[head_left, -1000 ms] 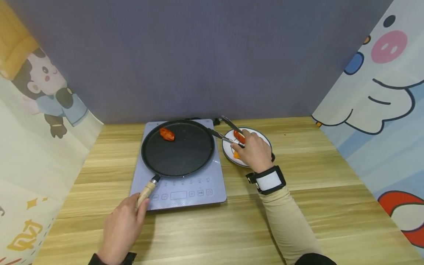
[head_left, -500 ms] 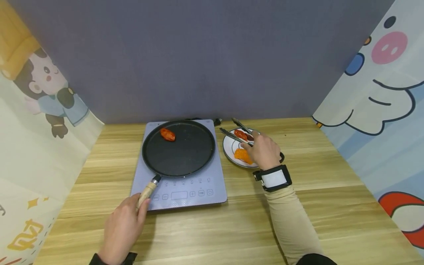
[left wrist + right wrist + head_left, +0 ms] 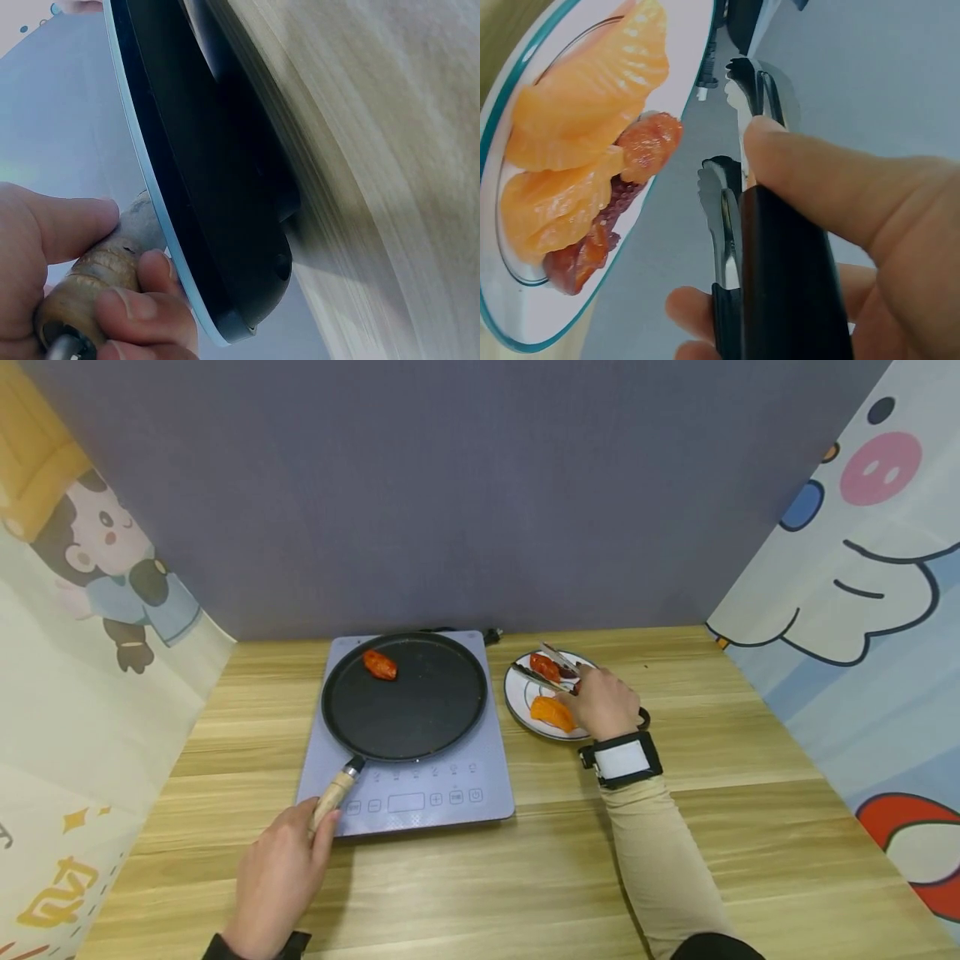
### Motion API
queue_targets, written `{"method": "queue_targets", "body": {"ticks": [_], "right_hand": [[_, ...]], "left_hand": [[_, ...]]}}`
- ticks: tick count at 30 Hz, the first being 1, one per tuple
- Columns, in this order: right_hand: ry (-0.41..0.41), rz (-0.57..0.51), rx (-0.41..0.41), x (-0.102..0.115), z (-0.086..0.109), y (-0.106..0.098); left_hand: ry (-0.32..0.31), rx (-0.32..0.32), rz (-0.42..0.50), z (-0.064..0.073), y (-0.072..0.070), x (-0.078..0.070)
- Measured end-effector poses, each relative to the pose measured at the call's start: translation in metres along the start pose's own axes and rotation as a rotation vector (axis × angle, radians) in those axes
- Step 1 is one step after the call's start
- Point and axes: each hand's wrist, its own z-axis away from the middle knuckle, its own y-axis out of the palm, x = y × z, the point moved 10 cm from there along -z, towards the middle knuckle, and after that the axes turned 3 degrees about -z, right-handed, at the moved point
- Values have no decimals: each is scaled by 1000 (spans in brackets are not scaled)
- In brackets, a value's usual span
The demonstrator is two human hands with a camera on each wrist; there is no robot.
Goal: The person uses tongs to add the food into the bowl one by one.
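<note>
My left hand (image 3: 281,868) grips the wooden handle (image 3: 335,793) of a round black frying pan (image 3: 420,718). One reddish piece of food (image 3: 379,665), like a glazed chicken wing, lies at the pan's back left. My right hand (image 3: 606,703) holds metal tongs (image 3: 791,285) with black grips, thumb along one arm. Their arms are spread with nothing between the tips, and in the head view they overlap the white plate (image 3: 517,703). On it are orange slices (image 3: 592,97), another reddish wing-like piece (image 3: 544,667) and a dark purple piece (image 3: 619,206).
Beneath the pan is a flat induction cooker (image 3: 420,785) with touch controls along its front. A black plug (image 3: 492,636) lies behind it by the grey partition (image 3: 480,502). Wooden tabletop (image 3: 750,777) extends right of the plate, and printed curtains (image 3: 885,610) border both sides.
My right hand and the tongs have moved right from between pan and plate, then lower over the plate, uncovering the orange food. My left hand and the pan stay put.
</note>
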Motion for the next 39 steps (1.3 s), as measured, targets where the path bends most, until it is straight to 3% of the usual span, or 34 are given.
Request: {"method": "queue_targets", "body": {"ticks": [13,23,33,39], "right_hand": [[68,42,0,-15,-4,9],[112,63,67,-21,-7,20],[84,53,73,-19,-7,21],[118,65,110,-26,-6,20]], "left_hand": [[-8,10,-2,0,1,0],[-8,5,-2,0,1,0],[-13,8,-2,0,1,1],[-14,12,-5,0,1,1]]}}
